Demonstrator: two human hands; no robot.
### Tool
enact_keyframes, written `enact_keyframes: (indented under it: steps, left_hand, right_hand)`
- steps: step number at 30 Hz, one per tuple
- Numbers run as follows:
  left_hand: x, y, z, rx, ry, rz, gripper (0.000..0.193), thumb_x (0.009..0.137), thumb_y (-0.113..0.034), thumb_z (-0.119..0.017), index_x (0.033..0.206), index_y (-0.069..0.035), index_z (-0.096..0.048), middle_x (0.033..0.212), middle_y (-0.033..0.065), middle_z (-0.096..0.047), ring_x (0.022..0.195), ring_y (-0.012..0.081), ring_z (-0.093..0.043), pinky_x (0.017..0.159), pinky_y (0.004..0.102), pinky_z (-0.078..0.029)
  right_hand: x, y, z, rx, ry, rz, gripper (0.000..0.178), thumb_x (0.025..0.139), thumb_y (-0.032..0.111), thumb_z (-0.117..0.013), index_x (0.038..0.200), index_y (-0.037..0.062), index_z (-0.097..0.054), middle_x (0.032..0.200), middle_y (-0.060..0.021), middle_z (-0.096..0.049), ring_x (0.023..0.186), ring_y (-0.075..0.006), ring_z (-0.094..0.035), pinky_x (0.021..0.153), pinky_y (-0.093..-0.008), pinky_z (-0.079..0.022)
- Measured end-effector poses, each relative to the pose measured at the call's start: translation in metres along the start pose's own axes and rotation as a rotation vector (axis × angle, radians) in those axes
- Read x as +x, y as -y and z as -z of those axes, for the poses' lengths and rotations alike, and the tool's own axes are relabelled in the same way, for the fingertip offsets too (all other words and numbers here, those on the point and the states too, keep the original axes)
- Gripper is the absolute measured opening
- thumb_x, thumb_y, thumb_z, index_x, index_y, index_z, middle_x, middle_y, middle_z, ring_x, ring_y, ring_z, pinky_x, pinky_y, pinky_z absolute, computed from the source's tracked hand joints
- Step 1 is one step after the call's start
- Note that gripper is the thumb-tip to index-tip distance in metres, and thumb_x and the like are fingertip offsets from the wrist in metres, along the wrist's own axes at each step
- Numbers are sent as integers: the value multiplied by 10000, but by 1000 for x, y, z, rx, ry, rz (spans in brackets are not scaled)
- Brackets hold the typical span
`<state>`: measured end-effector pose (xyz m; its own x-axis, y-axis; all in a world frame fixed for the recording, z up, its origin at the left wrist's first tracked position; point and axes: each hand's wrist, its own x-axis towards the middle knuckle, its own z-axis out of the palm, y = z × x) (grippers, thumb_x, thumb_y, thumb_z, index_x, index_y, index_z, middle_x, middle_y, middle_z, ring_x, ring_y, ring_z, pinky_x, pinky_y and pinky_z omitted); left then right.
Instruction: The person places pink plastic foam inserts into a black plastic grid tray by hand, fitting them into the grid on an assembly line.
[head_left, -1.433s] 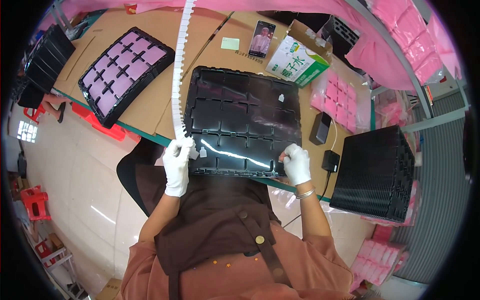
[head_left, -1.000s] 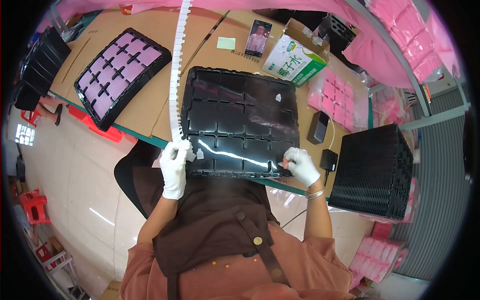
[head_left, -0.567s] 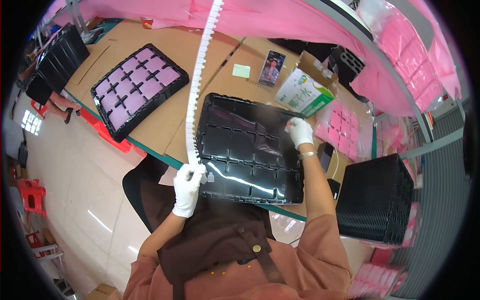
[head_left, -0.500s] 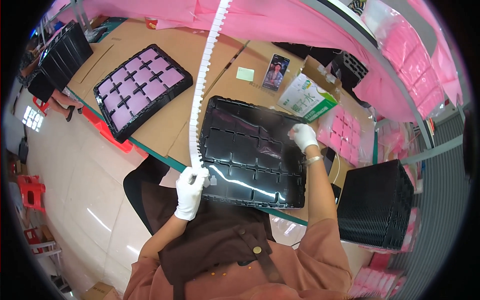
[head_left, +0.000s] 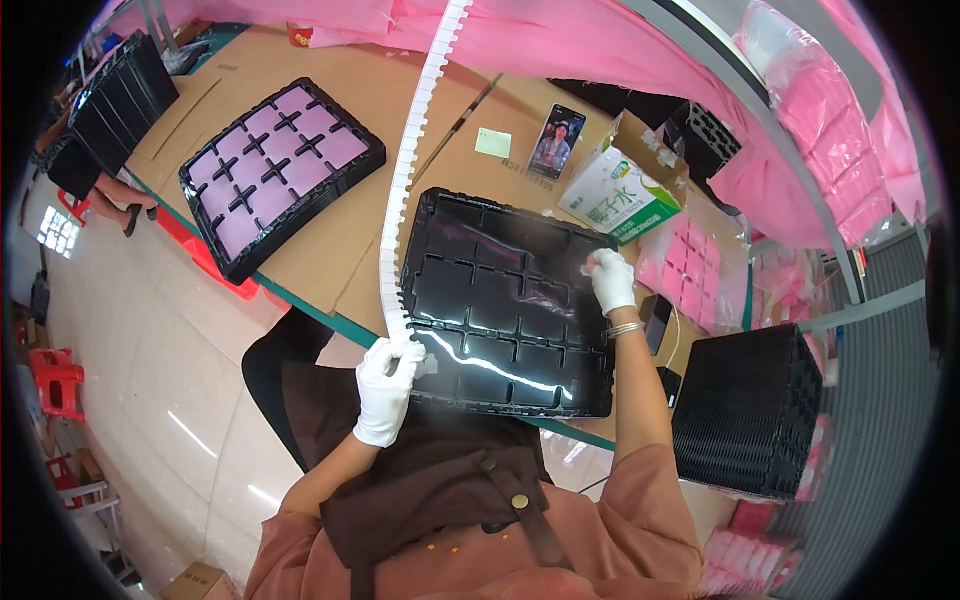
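A black divided plastic tray (head_left: 500,345) lies on the table in front of me, its surface shiny and reflecting light. My left hand (head_left: 387,390), in a white glove, is closed at the tray's near left corner, with fingertips at the lower end of a long white notched strip (head_left: 397,215) that runs up out of view. A small pale translucent piece (head_left: 428,366) shows beside those fingers. Over the tray's right side, my gloved right hand (head_left: 612,282) has its fingers pinched together; what they hold, if anything, is too small to make out.
Another black tray (head_left: 375,160) with pink compartments lies at left. Behind my tray are a green note (head_left: 493,142), a phone (head_left: 556,142) and an open carton (head_left: 630,190). A pink sheet in clear wrap (head_left: 680,262) and stacked black trays (head_left: 745,410) are at right.
The view has shifted slightly. My right hand remains over the tray's right side, and my left hand stays by the strip's lower end.
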<state>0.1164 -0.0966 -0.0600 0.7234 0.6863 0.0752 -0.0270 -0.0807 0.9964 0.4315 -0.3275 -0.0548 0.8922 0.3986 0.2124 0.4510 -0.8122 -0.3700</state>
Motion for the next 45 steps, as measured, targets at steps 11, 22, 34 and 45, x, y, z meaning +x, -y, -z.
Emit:
enact_keyframes:
  steps: [11, 22, 34, 45]
  left_hand:
    - [1, -8, 2, -166, -9, 66, 53, 848, -50, -640, 847, -13, -677, 787, 38, -594, 679, 100, -588, 614, 235, -467]
    - [0, -3, 1, -141, -19, 10, 50, 850, -75, -657, 838, -27, -669, 760, 37, -592, 639, 108, -611, 582, 235, -473]
    - [1, -2, -1, -76, -26, -33, 49, 841, -80, -668, 853, -34, -679, 758, 37, -590, 620, 107, -601, 567, 234, -467]
    - [0, -6, 0, -121, 10, 40, 56, 865, -18, -619, 833, -2, -662, 790, 43, -591, 649, 93, -572, 623, 232, -447]
  right_hand:
    - [-16, 18, -3, 71, -94, -169, 82, 714, 12, -609, 702, 71, -666, 769, -114, -649, 783, -291, -626, 754, -402, -486]
    - [13, 12, -6, -204, 71, -119, 59, 729, 67, -621, 694, 84, -665, 851, -176, -665, 816, -326, -654, 750, -398, -511]
    - [7, 0, -11, -143, 39, -52, 50, 784, 42, -607, 796, 64, -650, 872, -145, -671, 847, -321, -665, 770, -407, -514]
    - [6, -29, -6, 439, 162, 144, 114, 743, -88, -567, 739, 25, -555, 707, -91, -596, 674, -200, -612, 741, -341, -539]
